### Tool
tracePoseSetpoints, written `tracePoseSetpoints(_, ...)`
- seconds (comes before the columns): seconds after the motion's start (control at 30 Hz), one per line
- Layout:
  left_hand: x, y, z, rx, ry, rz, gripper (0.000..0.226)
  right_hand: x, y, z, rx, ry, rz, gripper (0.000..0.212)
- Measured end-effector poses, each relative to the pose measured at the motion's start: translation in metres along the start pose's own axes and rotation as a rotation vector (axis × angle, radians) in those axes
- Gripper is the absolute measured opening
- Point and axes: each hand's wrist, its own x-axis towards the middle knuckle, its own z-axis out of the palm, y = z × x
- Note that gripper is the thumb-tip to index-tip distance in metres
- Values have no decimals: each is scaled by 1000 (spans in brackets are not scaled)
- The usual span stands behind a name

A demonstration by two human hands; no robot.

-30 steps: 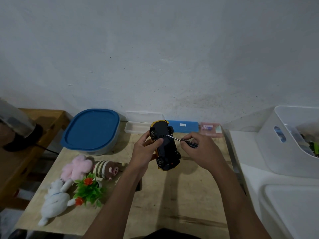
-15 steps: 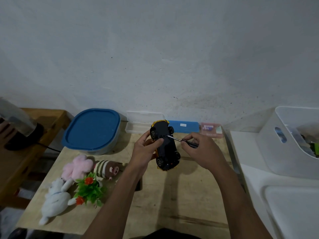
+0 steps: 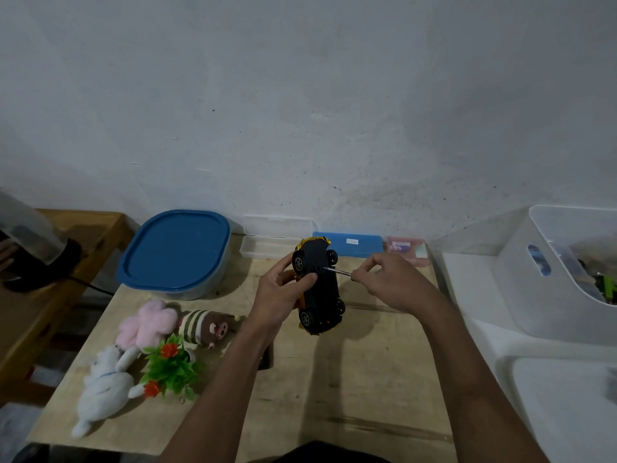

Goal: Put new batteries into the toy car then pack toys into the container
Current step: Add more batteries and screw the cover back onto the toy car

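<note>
My left hand (image 3: 283,295) grips a black and yellow toy car (image 3: 319,289), turned with its black underside toward me and held above the wooden table (image 3: 350,379). My right hand (image 3: 390,282) pinches a small screwdriver (image 3: 337,271) whose tip touches the car's underside near the upper wheels. A blue-lidded container (image 3: 175,252) stands shut at the table's back left. On the left lie a pink plush (image 3: 148,324), a striped brown pig plush (image 3: 205,329), a white plush (image 3: 100,389) and a small green plant with red flowers (image 3: 172,367).
Against the wall lie a clear plastic case (image 3: 275,243), a blue case (image 3: 354,243) and a pink box (image 3: 405,248). A white bin (image 3: 567,279) holding items sits on a white surface to the right. A dark appliance (image 3: 30,248) stands on a wooden stand at left.
Hardly any: the car and both hands stay in place, the screwdriver tip kept on the underside; my right hand's fingers have shifted slightly on the handle.
</note>
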Motion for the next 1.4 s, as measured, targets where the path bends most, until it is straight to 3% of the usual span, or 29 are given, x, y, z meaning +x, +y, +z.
tracePoseSetpoints(0.13, 0, 2, 0, 1, -7, 9, 51, -1, -3, -3, -34, -87, -26, 20)
tracePoseSetpoints(0.33, 1, 2, -1, 30, 4, 10, 51, -3, -7, -8, -82, -19, -108, 21)
tracePoseSetpoints(0.5, 0, 0, -2, 55, 1, 14, 48, -2, -11, -9, -174, -55, -49, 49)
tracePoseSetpoints(0.63, 1, -2, -2, 65, 6, 23, 48, -6, -18, -8, -111, -98, 3, 25)
tracePoseSetpoints(1.03, 2, 2, -7, 81, 37, 10, 49, -3, -13, -3, -56, -52, 2, 22)
tracePoseSetpoints(1.17, 2, 1, -6, 85, 38, 13, 51, -4, -14, -6, 9, -62, -10, 13)
tracePoseSetpoints(1.33, 3, 2, -6, 88, 47, 8, 52, -8, -19, -7, -8, -70, -8, 39)
tracePoseSetpoints(1.4, 3, 2, -6, 85, 40, 7, 53, -9, -21, -7, 15, -93, 24, 40)
